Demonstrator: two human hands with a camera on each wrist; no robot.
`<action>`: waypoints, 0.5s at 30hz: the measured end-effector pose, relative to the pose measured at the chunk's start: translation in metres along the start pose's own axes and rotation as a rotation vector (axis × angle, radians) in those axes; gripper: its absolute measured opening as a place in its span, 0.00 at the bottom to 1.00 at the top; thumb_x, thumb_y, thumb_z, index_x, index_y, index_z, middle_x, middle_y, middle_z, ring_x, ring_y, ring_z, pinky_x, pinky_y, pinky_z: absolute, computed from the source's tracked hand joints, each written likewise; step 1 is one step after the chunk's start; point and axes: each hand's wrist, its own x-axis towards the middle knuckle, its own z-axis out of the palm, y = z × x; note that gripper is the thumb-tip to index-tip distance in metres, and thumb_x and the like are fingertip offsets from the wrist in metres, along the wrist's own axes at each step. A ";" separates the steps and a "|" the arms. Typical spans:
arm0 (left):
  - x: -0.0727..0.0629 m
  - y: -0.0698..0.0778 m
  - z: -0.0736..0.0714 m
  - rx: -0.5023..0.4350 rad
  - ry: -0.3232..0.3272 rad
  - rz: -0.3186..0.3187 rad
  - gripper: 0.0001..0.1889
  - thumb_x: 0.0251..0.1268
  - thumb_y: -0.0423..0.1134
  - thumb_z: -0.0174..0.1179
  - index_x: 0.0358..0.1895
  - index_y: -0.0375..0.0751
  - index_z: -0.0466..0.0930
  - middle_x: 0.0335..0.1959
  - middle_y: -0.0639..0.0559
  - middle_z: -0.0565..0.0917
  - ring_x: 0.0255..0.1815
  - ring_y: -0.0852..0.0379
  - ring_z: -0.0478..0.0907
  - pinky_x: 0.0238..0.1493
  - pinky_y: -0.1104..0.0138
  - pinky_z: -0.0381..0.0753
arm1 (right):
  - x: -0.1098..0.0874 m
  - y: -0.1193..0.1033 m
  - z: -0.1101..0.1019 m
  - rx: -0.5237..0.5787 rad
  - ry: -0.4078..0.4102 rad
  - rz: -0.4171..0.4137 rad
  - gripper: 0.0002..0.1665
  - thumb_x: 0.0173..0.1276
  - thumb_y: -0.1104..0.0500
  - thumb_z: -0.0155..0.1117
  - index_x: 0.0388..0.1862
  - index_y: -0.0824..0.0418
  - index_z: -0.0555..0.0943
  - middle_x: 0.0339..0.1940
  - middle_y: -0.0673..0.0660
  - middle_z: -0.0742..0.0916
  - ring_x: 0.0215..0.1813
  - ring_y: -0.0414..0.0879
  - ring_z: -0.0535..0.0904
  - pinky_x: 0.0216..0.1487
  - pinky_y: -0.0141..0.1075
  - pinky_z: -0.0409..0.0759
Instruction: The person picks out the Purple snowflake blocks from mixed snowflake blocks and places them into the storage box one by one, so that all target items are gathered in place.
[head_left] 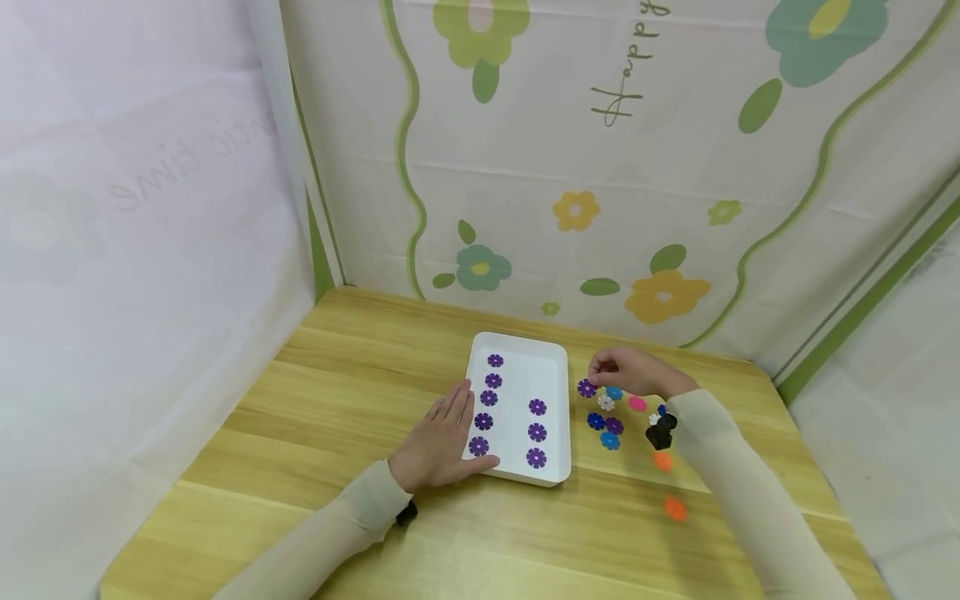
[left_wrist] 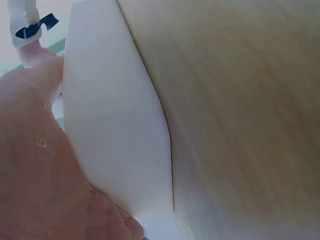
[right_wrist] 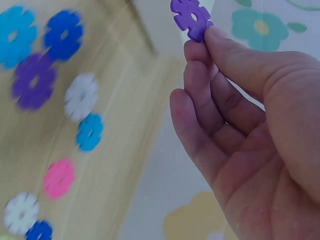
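Observation:
A purple notched disc (right_wrist: 192, 18), flower-shaped with a small central hole, is pinched between the thumb and fingertips of my right hand (head_left: 633, 372). This hand is raised just right of a white tray (head_left: 561, 400). Inside the tray lie several purple discs (head_left: 537, 432), in one column along the left and a shorter one along the right. My left hand (head_left: 438, 442) rests with straight fingers on the tray's left edge, the thumb over its near left corner. In the left wrist view the tray's outer wall (left_wrist: 115, 110) stands beside the palm.
Loose discs lie on the wooden table (head_left: 360, 400) right of the tray: a pink disc (right_wrist: 59, 178), a white disc (right_wrist: 81, 97), light and dark blue ones, a purple disc (right_wrist: 34, 81), and orange discs (head_left: 675, 508) nearer me. A printed curtain (head_left: 525, 150) hangs behind the table.

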 end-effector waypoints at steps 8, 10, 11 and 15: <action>0.000 0.003 -0.005 0.030 -0.028 -0.017 0.59 0.72 0.77 0.46 0.84 0.26 0.48 0.88 0.33 0.44 0.90 0.39 0.45 0.87 0.49 0.55 | 0.038 -0.022 0.011 -0.018 -0.001 -0.036 0.10 0.81 0.58 0.62 0.40 0.57 0.88 0.39 0.56 0.90 0.35 0.43 0.76 0.40 0.35 0.78; 0.001 0.003 -0.004 0.028 -0.030 -0.020 0.59 0.72 0.78 0.45 0.84 0.26 0.48 0.88 0.34 0.44 0.90 0.39 0.45 0.87 0.49 0.55 | 0.046 -0.025 0.015 -0.025 0.013 -0.043 0.10 0.81 0.58 0.63 0.40 0.57 0.88 0.39 0.58 0.91 0.34 0.43 0.75 0.38 0.35 0.77; 0.001 0.002 -0.003 0.026 -0.029 -0.022 0.60 0.72 0.78 0.45 0.84 0.26 0.48 0.88 0.34 0.44 0.90 0.39 0.45 0.87 0.49 0.55 | 0.050 -0.026 0.017 -0.034 0.021 -0.047 0.09 0.81 0.58 0.63 0.40 0.57 0.88 0.39 0.58 0.91 0.33 0.43 0.75 0.38 0.35 0.77; 0.000 0.001 -0.002 0.018 -0.026 -0.034 0.60 0.72 0.78 0.46 0.84 0.27 0.47 0.89 0.34 0.44 0.90 0.39 0.44 0.87 0.49 0.55 | 0.066 -0.028 0.025 -0.073 0.047 -0.074 0.09 0.80 0.59 0.65 0.40 0.57 0.90 0.38 0.54 0.91 0.34 0.42 0.76 0.39 0.34 0.78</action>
